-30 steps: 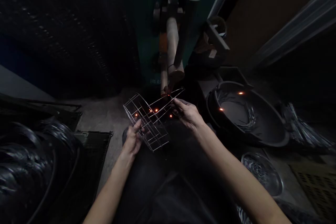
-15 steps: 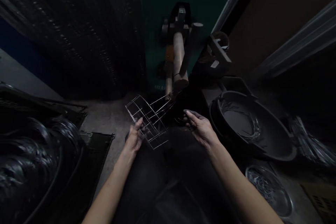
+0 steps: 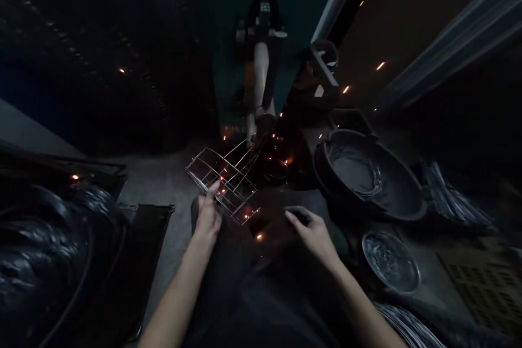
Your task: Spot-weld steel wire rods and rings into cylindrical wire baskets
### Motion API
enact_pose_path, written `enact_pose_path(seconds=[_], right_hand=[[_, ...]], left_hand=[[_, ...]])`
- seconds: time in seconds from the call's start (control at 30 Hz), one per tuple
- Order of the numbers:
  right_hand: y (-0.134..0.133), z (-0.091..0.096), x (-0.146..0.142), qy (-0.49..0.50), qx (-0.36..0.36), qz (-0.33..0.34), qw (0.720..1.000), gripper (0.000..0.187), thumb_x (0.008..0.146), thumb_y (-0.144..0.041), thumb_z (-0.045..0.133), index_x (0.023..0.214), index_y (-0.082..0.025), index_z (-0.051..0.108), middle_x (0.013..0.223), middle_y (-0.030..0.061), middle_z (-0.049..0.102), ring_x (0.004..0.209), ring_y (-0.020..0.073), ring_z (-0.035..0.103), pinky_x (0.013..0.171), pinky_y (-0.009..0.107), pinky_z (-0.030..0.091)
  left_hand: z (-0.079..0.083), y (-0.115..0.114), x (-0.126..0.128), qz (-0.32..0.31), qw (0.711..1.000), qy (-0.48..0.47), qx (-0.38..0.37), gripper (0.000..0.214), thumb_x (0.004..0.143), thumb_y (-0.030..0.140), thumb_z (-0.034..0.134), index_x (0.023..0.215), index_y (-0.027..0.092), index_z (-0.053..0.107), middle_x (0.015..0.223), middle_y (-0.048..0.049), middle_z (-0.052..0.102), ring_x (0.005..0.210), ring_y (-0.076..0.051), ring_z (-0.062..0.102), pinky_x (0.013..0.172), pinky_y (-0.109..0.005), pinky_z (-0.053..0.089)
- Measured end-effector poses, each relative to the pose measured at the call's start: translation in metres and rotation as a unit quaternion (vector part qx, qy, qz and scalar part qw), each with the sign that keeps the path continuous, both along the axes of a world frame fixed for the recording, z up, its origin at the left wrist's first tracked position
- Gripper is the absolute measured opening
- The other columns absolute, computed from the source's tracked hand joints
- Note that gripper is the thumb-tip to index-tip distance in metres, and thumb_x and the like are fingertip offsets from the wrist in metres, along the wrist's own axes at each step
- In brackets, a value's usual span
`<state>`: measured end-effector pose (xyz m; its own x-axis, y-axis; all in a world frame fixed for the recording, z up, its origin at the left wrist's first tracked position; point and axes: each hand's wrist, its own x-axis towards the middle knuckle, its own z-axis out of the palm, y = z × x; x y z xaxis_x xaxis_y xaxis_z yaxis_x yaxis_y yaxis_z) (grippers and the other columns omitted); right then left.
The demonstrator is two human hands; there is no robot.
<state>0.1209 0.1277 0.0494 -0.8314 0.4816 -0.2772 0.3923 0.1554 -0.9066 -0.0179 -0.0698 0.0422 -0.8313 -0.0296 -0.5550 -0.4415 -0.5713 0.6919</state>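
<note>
**Left grip:** my left grip [image 3: 207, 215] is pressed together, pinching the near edge of the wire frame.

**Right grip:** my right grip [image 3: 314, 236] is spread and holds nothing, its fingers curving just over a dark object [image 3: 299, 216] that I cannot make out.

**Wire frame:** the wire frame [image 3: 222, 182] is a bent, open metal grid. It sits tilted in front of me, its far end reaching toward the machine [image 3: 261, 76].

**Sparks:** orange sparks [image 3: 259, 236] are scattered around the frame and across the dark area beyond it.

**Big basin:** to the right, a big dark round basin [image 3: 402, 196] holds a coil of thin wire [image 3: 362, 174] against its inner wall.

**Small dish:** nearer on the right, a shallow round metal dish [image 3: 390, 261] holds a heap of small wire pieces.

**Wire bundle:** a loose bundle of wire [image 3: 452, 198] lies just right of the basin.

**Left side:** large dark wire coils [image 3: 41, 250] lie at left, beside a black tray [image 3: 147, 250] on the concrete floor [image 3: 150, 174].
</note>
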Motion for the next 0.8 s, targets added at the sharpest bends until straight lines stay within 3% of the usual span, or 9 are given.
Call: enact_pose_path(seconds=[0.07, 0.23, 0.4, 0.57, 0.8], right_hand=[[0.000, -0.016, 0.017, -0.026, 0.036, 0.014, 0.999, 0.039, 0.076, -0.053, 0.063, 0.090, -0.018, 0.073, 0.092, 0.0078, 0.072, 0.088, 0.0233, 0.064, 0.079, 0.034, 0.050], [-0.006, -0.041, 0.031, -0.085, -0.016, 0.038, 0.996, 0.048, 0.076, -0.059, 0.058, 0.094, -0.016, 0.071, 0.088, 0.0081, 0.072, 0.075, 0.0228, 0.064, 0.063, 0.031, 0.051], [-0.003, -0.037, 0.025, -0.054, 0.011, 0.048, 0.997, 0.042, 0.079, -0.055, 0.058, 0.093, -0.018, 0.072, 0.096, 0.0087, 0.073, 0.094, 0.0258, 0.065, 0.085, 0.034, 0.049], [0.004, -0.038, 0.025, -0.063, 0.012, 0.051, 0.997, 0.043, 0.080, -0.056, 0.058, 0.096, -0.018, 0.071, 0.101, 0.0090, 0.072, 0.097, 0.0257, 0.064, 0.086, 0.033, 0.048], [-0.008, -0.047, 0.023, -0.051, -0.007, 0.063, 0.997, 0.044, 0.080, -0.054, 0.055, 0.097, -0.017, 0.071, 0.096, 0.0093, 0.072, 0.093, 0.0255, 0.066, 0.083, 0.034, 0.049]], left_hand=[[0.002, -0.006, -0.009, -0.003, 1.000, 0.014, -0.003, 0.047, 0.051, 0.032, 0.085, 0.079, 0.018, 0.050, 0.059, 0.0090, 0.052, 0.048, -0.007, 0.052, 0.051, -0.021, 0.046], [0.001, -0.017, -0.026, -0.046, 0.999, 0.007, -0.013, 0.044, 0.054, 0.032, 0.083, 0.079, 0.018, 0.049, 0.060, 0.0078, 0.052, 0.046, -0.007, 0.049, 0.049, -0.022, 0.046], [-0.007, -0.013, -0.016, -0.056, 0.998, -0.004, 0.016, 0.044, 0.054, 0.037, 0.083, 0.079, 0.018, 0.050, 0.060, 0.0081, 0.050, 0.050, -0.007, 0.051, 0.053, -0.023, 0.049], [-0.007, -0.012, -0.014, -0.045, 0.999, 0.002, 0.015, 0.047, 0.053, 0.035, 0.084, 0.082, 0.019, 0.051, 0.060, 0.0084, 0.051, 0.051, -0.007, 0.050, 0.052, -0.022, 0.048], [-0.015, -0.005, -0.003, -0.066, 0.996, -0.035, 0.047, 0.047, 0.054, 0.042, 0.082, 0.080, 0.020, 0.051, 0.058, 0.0081, 0.050, 0.049, -0.007, 0.049, 0.054, -0.024, 0.048]])
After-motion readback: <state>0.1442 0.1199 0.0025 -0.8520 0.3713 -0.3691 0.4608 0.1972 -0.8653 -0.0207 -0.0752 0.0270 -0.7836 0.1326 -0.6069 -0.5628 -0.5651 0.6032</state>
